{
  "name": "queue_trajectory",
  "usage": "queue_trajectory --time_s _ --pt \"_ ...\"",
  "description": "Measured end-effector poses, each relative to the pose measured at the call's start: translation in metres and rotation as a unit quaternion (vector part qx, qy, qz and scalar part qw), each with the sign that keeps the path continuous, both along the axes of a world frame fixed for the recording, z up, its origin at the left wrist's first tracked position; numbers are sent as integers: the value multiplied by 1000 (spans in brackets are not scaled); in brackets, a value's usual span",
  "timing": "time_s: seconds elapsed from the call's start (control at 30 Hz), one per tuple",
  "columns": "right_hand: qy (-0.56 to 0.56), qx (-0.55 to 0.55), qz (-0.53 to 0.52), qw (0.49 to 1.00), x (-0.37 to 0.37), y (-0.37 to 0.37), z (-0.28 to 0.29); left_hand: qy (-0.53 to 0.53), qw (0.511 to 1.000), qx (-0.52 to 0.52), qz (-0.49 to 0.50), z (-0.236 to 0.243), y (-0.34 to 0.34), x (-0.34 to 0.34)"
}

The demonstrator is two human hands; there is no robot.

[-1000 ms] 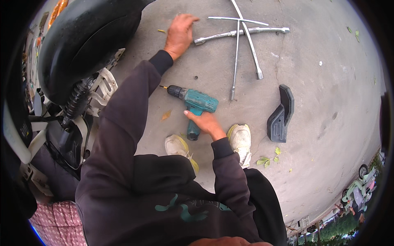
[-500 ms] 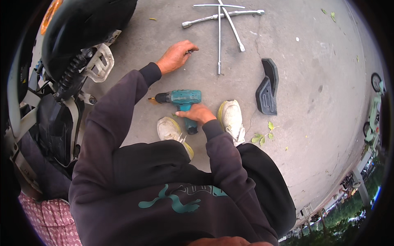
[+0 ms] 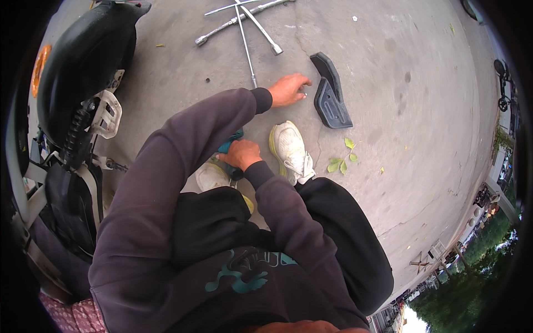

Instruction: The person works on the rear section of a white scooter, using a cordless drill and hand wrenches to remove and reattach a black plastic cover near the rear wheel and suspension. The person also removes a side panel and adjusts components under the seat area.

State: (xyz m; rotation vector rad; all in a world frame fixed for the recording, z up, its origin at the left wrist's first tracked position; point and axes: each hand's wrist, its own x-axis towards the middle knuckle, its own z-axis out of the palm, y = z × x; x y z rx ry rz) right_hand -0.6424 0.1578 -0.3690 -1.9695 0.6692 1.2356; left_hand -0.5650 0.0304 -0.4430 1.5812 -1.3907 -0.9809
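Note:
My right hand (image 3: 242,155) is closed around the grip of a teal cordless drill (image 3: 233,141). The drill's body and chuck are mostly hidden beneath my left forearm. That arm crosses over to the right, and my left hand (image 3: 287,90) hovers just short of a black moulded plastic part (image 3: 331,102) on the ground. Its fingers are curled, with a small pale bit showing at the fingertips; I cannot make out what it is. Close beyond my left hand lies a silver cross-shaped wrench (image 3: 247,53).
At the left stands a motorbike with a black seat (image 3: 91,61), a shock absorber (image 3: 75,130) and a pale footrest bracket (image 3: 107,115). My white shoes (image 3: 291,150) frame the drill. A small dark round piece (image 3: 207,80) and a leafy sprig (image 3: 341,161) lie on the concrete.
My left hand has swung right, from beyond the drill to beside the black plastic part. The drill stays in my right hand, now partly covered by my left arm. The view has shifted right.

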Motion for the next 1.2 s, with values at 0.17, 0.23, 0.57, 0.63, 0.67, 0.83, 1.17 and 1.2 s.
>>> queue_trajectory --time_s 0.17,0.23,0.57,0.63,0.67,0.83,1.17,1.2 --pt "2 29 10 1000 -1 -7 -3 -233 972 18 -34 40 54 63" --pt "29 47 59 997 5 -14 -2 -319 946 46 23 51 95 97" --pt "-153 205 -285 924 71 -88 52 -216 971 91 45 23 153 131" --pt "-306 164 -366 863 121 -97 73 -224 973 -49 39 14 156 105" --pt "-373 136 -332 855 148 -99 79 -230 973 5 28 18 151 90" --pt "-311 384 -427 757 259 -103 102 -251 964 87 10 80 177 86" --pt "-207 521 -652 510 415 -85 16 -183 897 190 354 154 352 76" --pt "-201 513 -672 495 420 -85 9 -176 886 200 379 158 359 72"
